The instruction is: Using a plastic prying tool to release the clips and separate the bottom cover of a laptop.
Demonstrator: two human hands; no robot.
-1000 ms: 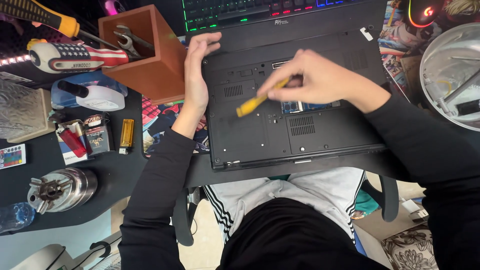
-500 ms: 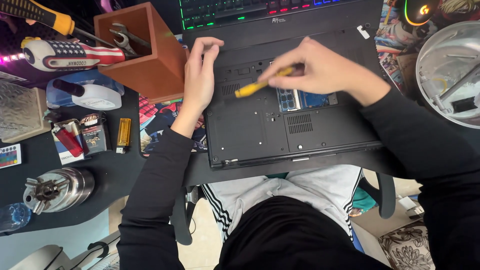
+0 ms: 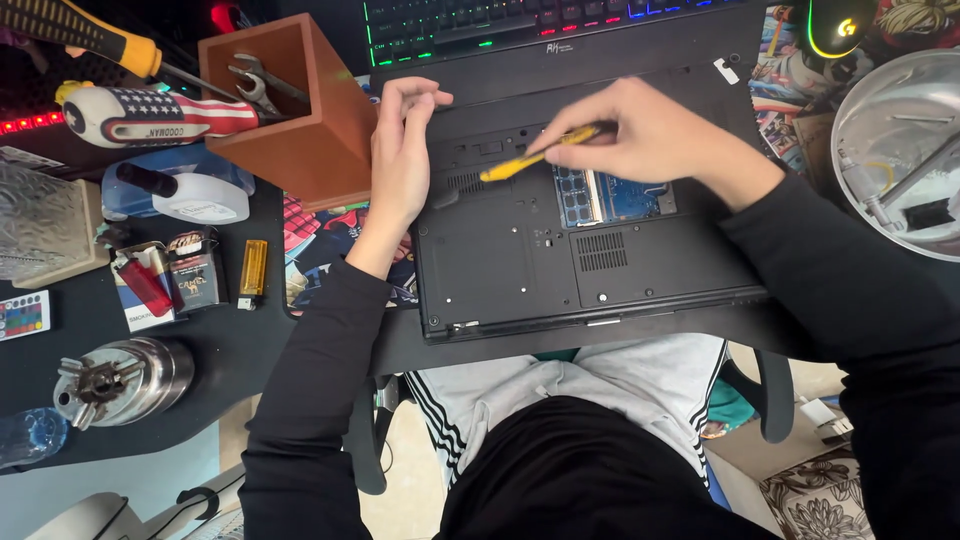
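Note:
A black laptop (image 3: 520, 270) lies upside down on the desk in front of me, with one bottom hatch open over blue memory boards (image 3: 600, 195). My right hand (image 3: 650, 130) grips a small yellow screwdriver (image 3: 525, 158), whose tip points left toward a vent near the laptop's upper left corner. My left hand (image 3: 402, 150) rests flat on the laptop's left edge, fingers reaching its back corner and holding nothing.
A brown wooden box (image 3: 300, 130) with wrenches stands just left of my left hand. Large screwdrivers (image 3: 150, 115), a tape dispenser (image 3: 190, 195), lighters (image 3: 252, 270) and a metal cup (image 3: 130, 380) crowd the left side. A lit keyboard (image 3: 520, 20) sits behind; a clear bowl (image 3: 900, 150) at right.
My right hand has carried the yellow screwdriver up and to the left across the laptop's underside. The left hand has stayed on the laptop's left edge.

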